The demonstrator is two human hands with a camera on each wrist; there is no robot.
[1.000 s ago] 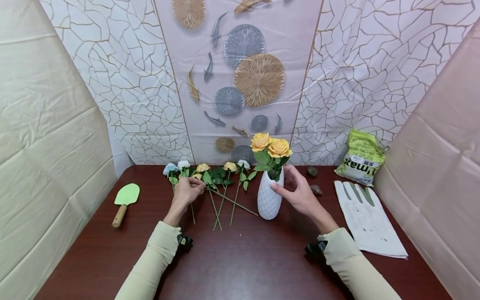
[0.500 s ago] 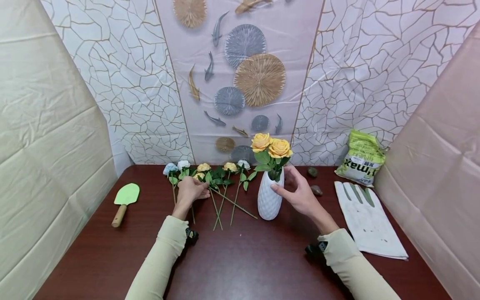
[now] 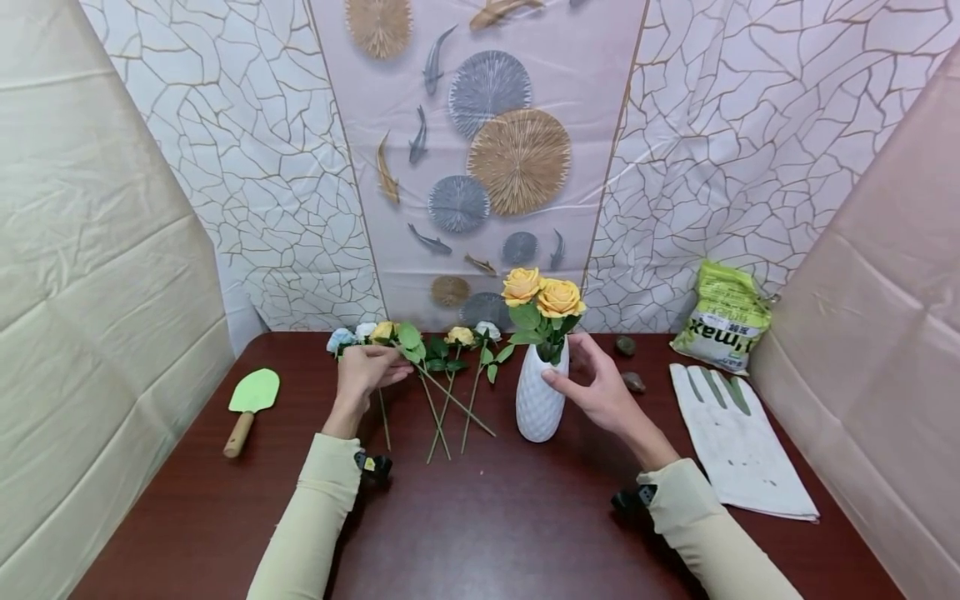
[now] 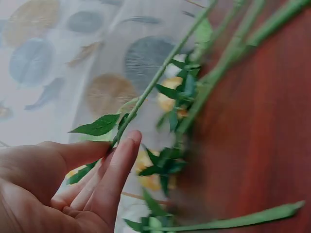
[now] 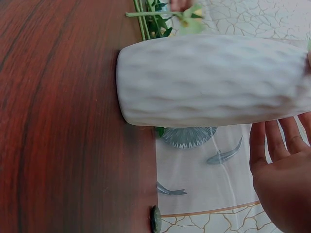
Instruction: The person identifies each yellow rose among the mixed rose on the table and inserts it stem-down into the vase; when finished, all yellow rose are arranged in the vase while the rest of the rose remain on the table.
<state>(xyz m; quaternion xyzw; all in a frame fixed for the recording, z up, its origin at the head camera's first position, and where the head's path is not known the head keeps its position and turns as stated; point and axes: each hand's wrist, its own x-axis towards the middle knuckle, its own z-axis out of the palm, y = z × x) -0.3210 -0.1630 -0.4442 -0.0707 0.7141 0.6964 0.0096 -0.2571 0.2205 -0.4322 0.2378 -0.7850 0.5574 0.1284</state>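
Note:
Thumb and fingers of my left hand pinch the green stem of a yellow rose near its leaves, above the flowers at the back of the table. Its bloom shows just beyond the hand, while the stem slants down to the right. My right hand grips the upper part of a white textured vase, which stands upright. Two yellow roses are in the vase, blooms above its mouth. In the right wrist view the vase covers much of the scene, with fingers along its side.
More roses lie between the hands: a blue one, a yellow one and white ones. A green trowel lies left. At right are stones, a green bag and white gloves.
My left hand has taken hold of a yellow rose and drawn it slightly up and left, its stem end shifting left. The right hand stays on the vase.

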